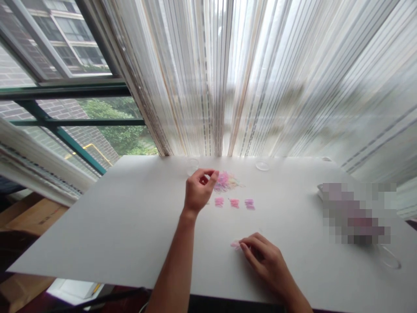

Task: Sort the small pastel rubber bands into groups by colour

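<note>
My left hand [199, 189] is over the far part of the white table [130, 234], thumb and index finger pinched together. Its fingertips are at the left edge of a loose pile of thin pink, purple and yellow loops [225, 181], too small to name exactly. What the pinch holds, if anything, is hidden. Nearer to me, my right hand [265, 258] rests low on the table with fingers closed, touching a small cluster of pale pink loops [235, 244]. Between the hands lie three neat groups: a pink group [219, 202], a coral-pink group [234, 203] and a purple group [249, 204].
Two clear round dishes or lids, the right one [262, 165] and the left one [193, 162], lie near the table's far edge. At right are a blurred-out object [355, 213] and a clear ring-shaped piece [391, 257]. Striped curtains [260, 87] hang behind; a cardboard box [35, 215] stands left.
</note>
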`<state>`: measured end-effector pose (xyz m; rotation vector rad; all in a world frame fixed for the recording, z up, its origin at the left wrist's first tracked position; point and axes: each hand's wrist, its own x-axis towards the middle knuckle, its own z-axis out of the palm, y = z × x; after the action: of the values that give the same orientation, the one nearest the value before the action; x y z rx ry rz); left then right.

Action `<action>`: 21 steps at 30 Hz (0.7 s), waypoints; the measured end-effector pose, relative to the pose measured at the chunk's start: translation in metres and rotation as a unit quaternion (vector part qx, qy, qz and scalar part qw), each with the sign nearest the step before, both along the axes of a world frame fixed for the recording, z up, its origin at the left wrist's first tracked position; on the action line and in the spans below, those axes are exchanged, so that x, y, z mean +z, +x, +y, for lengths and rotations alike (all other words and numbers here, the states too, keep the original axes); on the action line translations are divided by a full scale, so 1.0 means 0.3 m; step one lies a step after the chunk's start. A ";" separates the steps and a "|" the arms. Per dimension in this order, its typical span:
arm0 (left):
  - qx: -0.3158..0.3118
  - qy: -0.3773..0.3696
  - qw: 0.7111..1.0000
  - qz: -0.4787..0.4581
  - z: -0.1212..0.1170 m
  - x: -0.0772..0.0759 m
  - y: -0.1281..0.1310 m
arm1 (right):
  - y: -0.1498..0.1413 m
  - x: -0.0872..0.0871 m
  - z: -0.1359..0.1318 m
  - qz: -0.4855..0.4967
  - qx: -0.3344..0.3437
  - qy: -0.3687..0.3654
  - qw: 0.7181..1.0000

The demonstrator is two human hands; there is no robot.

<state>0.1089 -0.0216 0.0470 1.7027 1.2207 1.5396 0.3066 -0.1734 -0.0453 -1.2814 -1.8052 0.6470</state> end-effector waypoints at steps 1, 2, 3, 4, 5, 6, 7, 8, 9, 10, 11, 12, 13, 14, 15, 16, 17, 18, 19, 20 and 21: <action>-0.018 -0.009 0.999 -0.036 0.058 0.012 0.016 | 0.001 -0.001 0.000 0.002 0.000 0.001 1.000; -0.029 -0.012 0.997 -0.069 0.112 0.023 0.026 | 0.002 -0.003 0.001 0.003 0.001 0.001 1.000; -0.031 -0.009 0.995 -0.093 0.160 0.034 0.030 | 0.003 -0.005 0.002 0.004 0.002 0.000 1.000; -0.031 -0.001 0.995 -0.097 0.198 0.045 0.028 | 0.004 -0.007 0.003 0.005 0.001 -0.001 1.000; -0.036 0.007 0.995 -0.094 0.226 0.057 0.022 | 0.004 -0.010 0.004 0.005 0.000 -0.002 1.000; -0.047 0.015 0.995 -0.087 0.243 0.067 0.012 | 0.004 -0.012 0.005 0.006 -0.001 0.002 1.000; -0.060 0.023 0.995 -0.076 0.248 0.074 0.000 | 0.003 -0.013 0.005 0.006 -0.003 0.006 1.000; -0.075 0.029 0.995 -0.064 0.242 0.077 -0.016 | 0.002 -0.014 0.006 0.007 -0.004 0.008 1.000; -0.088 0.037 0.994 -0.049 0.228 0.072 -0.034 | 0.001 -0.015 0.006 0.007 -0.004 0.010 1.000; -0.099 0.044 0.993 -0.036 0.207 0.060 -0.054 | -0.001 -0.015 0.006 0.007 -0.003 0.010 1.000; -0.108 0.058 0.992 -0.017 0.181 0.039 -0.077 | -0.002 -0.015 0.006 0.007 -0.002 0.009 1.000; -0.114 0.095 0.988 0.041 0.152 0.010 -0.102 | -0.003 -0.015 0.005 0.007 -0.001 0.008 1.000; -0.117 0.129 0.980 0.095 0.124 -0.025 -0.129 | -0.004 -0.015 0.005 0.007 -0.001 0.008 1.000; -0.119 0.151 0.972 0.137 0.096 -0.064 -0.157 | -0.005 -0.016 0.006 0.007 -0.003 0.008 1.000; -0.116 0.166 0.964 0.173 0.073 -0.103 -0.185 | -0.006 -0.018 0.006 0.006 -0.006 0.010 1.000; -0.120 0.174 0.956 0.205 0.053 -0.139 -0.210 | -0.007 -0.019 0.008 0.005 -0.009 0.011 1.000; -0.119 0.176 0.950 0.228 0.039 -0.170 -0.233 | -0.007 -0.021 0.009 0.003 -0.011 0.013 1.000; -0.119 0.177 0.946 0.244 0.030 -0.195 -0.252 | -0.007 -0.023 0.010 0.002 -0.011 0.013 1.000; -0.120 0.175 0.943 0.257 0.026 -0.213 -0.266 | -0.007 -0.024 0.012 -0.001 -0.011 0.013 1.000; -0.120 0.171 0.941 0.266 0.026 -0.224 -0.275 | -0.007 -0.024 0.013 -0.003 -0.011 0.012 1.000; -0.123 0.170 0.939 0.272 0.028 -0.230 -0.280 | -0.007 -0.024 0.014 -0.005 -0.012 0.011 1.000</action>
<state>0.0249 -0.0131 -0.0221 2.5238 0.9605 1.2137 0.3044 -0.1693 -0.0526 -1.2906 -1.7973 0.6067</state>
